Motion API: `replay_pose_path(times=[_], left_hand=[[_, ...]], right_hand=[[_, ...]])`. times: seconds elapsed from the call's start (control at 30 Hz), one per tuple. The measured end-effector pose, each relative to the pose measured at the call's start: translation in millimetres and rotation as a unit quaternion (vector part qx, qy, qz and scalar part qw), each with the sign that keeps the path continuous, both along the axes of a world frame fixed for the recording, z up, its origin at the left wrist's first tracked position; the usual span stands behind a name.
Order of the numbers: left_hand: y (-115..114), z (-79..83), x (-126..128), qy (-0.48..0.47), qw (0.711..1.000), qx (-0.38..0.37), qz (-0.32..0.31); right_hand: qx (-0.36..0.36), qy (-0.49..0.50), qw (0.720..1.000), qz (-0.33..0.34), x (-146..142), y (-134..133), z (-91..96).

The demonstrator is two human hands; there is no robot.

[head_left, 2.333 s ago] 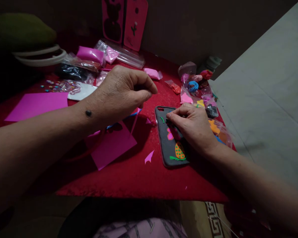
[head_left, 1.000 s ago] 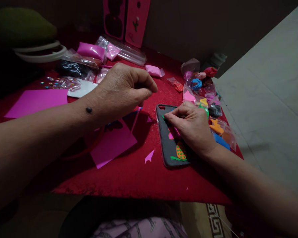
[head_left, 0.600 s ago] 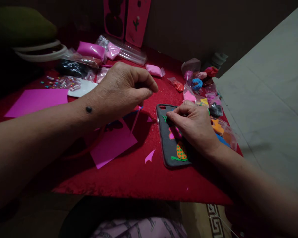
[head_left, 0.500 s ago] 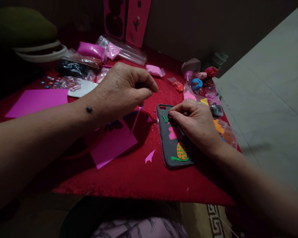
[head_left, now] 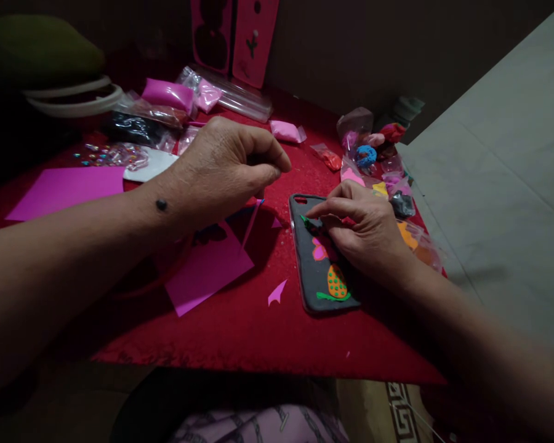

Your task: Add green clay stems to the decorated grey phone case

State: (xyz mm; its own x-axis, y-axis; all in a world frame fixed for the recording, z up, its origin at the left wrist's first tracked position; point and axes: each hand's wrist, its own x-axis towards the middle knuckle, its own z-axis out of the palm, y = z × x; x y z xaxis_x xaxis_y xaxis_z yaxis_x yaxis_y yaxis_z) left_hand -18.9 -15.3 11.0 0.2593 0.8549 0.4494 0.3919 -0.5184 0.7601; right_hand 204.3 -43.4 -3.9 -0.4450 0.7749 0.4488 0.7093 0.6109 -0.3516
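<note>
A dark grey phone case point(head_left: 310, 280) lies on the red cloth. It bears green strips point(head_left: 304, 219), a pink and orange flower point(head_left: 319, 249) and an orange clay pineapple point(head_left: 337, 282) with green dots. My right hand point(head_left: 367, 224) is over its upper part, the index fingertip touching the green strips and the thumb a little apart below. My left hand point(head_left: 244, 160) hovers left of the case, thumb and index pinched together; whatever may be between them is hidden. A small black ball point(head_left: 161, 205) sits on my left wrist.
Pink sheets point(head_left: 212, 271) and a pink scrap point(head_left: 276, 293) lie to the left. Bags of coloured clay point(head_left: 366, 156) line the right edge; further packets point(head_left: 168, 95) and loose gems point(head_left: 96, 154) are at the back left. Pink panels point(head_left: 255, 43) stand behind.
My right hand has shifted its fingers from the case's upper middle onto the green strips, and its index finger has straightened. My left hand stays nearly still in its pinch.
</note>
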Motion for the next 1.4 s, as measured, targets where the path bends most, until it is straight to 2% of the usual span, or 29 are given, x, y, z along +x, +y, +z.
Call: replay_pose_path(times=[0.43, 0.63, 0.9, 1.13, 1.4], left_hand=[[-0.4, 1.9, 1.4, 0.014, 1.000, 0.002, 0.010], [1.5, 0.4, 0.1, 0.009, 1.000, -0.001, 0.007], [2.6, -0.9, -0.4, 0.021, 1.000, 0.001, 0.003], [3.0, -0.8, -1.1, 0.010, 1.000, 0.004, 0.004], [2.2, 0.1, -0.5, 0.018, 1.000, 0.004, 0.006]], right_hand=[[0.003, 0.001, 1.000, 0.006, -0.1, 3.3, -6.2], [-0.013, 0.002, 1.000, -0.018, 0.9, 4.3, -7.6], [0.006, 0.000, 1.000, 0.004, 2.6, 4.0, -5.3], [-0.010, -0.009, 0.999, 0.051, 4.9, 7.9, -2.3], [-0.021, -0.019, 0.999, 0.046, 3.3, 9.6, 1.1]])
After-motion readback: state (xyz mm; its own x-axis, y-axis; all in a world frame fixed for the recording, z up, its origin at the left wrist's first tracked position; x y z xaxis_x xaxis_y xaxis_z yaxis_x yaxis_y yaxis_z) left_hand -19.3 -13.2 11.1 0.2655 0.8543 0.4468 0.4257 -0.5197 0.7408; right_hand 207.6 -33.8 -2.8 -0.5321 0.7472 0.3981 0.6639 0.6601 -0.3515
